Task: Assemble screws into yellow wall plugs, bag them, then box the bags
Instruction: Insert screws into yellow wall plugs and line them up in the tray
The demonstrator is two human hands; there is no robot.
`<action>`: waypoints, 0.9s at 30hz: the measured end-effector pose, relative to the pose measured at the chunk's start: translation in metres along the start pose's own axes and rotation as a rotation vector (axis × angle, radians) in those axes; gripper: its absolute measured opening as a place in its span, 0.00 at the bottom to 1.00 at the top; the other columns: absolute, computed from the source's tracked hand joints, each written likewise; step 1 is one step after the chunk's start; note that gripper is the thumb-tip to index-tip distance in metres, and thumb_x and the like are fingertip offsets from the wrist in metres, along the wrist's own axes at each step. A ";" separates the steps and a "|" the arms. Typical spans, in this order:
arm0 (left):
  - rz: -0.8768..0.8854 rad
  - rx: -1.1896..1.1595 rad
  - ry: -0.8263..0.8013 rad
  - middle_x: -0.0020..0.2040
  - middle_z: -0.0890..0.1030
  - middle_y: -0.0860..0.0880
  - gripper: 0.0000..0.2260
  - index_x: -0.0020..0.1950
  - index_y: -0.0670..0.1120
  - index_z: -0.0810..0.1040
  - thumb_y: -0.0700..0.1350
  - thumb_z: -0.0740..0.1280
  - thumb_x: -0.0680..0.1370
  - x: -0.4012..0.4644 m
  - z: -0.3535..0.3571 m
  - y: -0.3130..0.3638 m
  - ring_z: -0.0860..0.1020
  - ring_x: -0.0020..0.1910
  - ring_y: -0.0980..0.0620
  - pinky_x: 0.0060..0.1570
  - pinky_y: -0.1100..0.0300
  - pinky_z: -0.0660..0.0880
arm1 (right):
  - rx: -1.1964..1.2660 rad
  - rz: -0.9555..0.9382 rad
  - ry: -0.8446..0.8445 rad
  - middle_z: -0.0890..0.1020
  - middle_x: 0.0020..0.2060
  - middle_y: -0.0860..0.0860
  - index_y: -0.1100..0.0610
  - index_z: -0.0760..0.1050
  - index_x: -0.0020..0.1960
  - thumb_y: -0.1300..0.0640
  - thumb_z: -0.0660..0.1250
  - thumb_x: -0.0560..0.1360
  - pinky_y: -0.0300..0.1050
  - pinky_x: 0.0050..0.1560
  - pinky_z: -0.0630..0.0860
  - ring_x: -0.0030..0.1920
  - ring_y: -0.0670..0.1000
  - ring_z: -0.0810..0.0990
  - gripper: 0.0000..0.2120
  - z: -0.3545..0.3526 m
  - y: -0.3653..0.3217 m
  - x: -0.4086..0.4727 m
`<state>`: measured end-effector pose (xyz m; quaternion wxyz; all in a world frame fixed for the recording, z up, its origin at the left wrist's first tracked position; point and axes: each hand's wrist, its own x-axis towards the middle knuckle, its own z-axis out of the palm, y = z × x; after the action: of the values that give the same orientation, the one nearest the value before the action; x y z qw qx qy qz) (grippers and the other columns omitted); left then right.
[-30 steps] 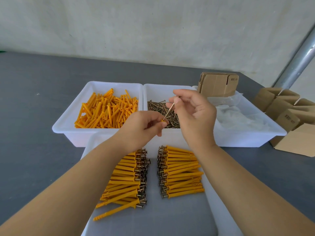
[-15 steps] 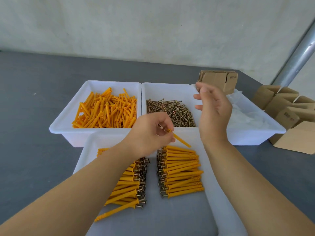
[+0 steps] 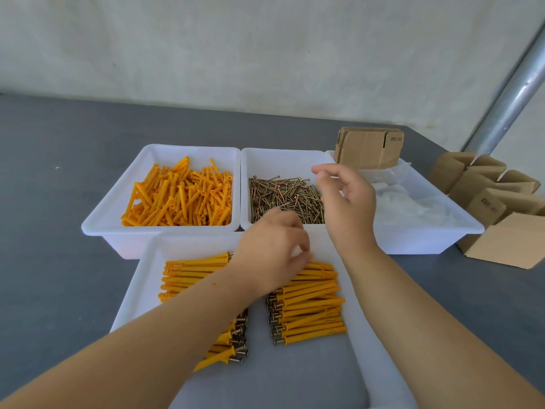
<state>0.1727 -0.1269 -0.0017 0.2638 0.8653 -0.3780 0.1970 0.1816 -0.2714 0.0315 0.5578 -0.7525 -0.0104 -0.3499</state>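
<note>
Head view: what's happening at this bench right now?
A person is fitting screws into yellow wall plugs. The left hand is low over the right-hand row of finished plugs in the near tray; whether its grip holds one is hidden. The right hand hovers, fingers relaxed, over the screw bin. Loose plugs fill the bin to its left. Clear bags and cardboard boxes wait at right, so bagging looks not yet begun.
</note>
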 end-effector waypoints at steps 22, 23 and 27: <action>-0.919 0.394 -0.605 0.66 0.76 0.42 0.31 0.65 0.44 0.76 0.63 0.43 0.82 0.004 -0.049 -0.090 0.73 0.64 0.40 0.67 0.44 0.69 | -1.177 0.360 -1.317 0.70 0.74 0.53 0.55 0.71 0.73 0.52 0.52 0.84 0.55 0.71 0.67 0.71 0.56 0.70 0.20 0.053 0.021 0.054; -0.922 0.394 -0.599 0.66 0.76 0.42 0.32 0.65 0.44 0.76 0.64 0.43 0.82 0.004 -0.049 -0.090 0.74 0.64 0.40 0.66 0.44 0.69 | -1.185 0.351 -1.296 0.72 0.72 0.54 0.56 0.72 0.71 0.53 0.53 0.84 0.53 0.68 0.69 0.68 0.56 0.72 0.19 0.053 0.023 0.054; -0.903 0.378 -0.555 0.52 0.79 0.44 0.31 0.51 0.44 0.78 0.63 0.44 0.82 0.004 -0.049 -0.088 0.77 0.54 0.42 0.58 0.48 0.74 | -1.068 0.383 -1.007 0.76 0.51 0.55 0.58 0.77 0.56 0.54 0.64 0.79 0.47 0.51 0.70 0.50 0.54 0.73 0.10 0.051 0.038 0.053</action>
<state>0.2354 -0.0493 0.0117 0.0529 0.9928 0.0167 -0.1065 0.2631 -0.2618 0.0218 0.0964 -0.9779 0.0378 0.1814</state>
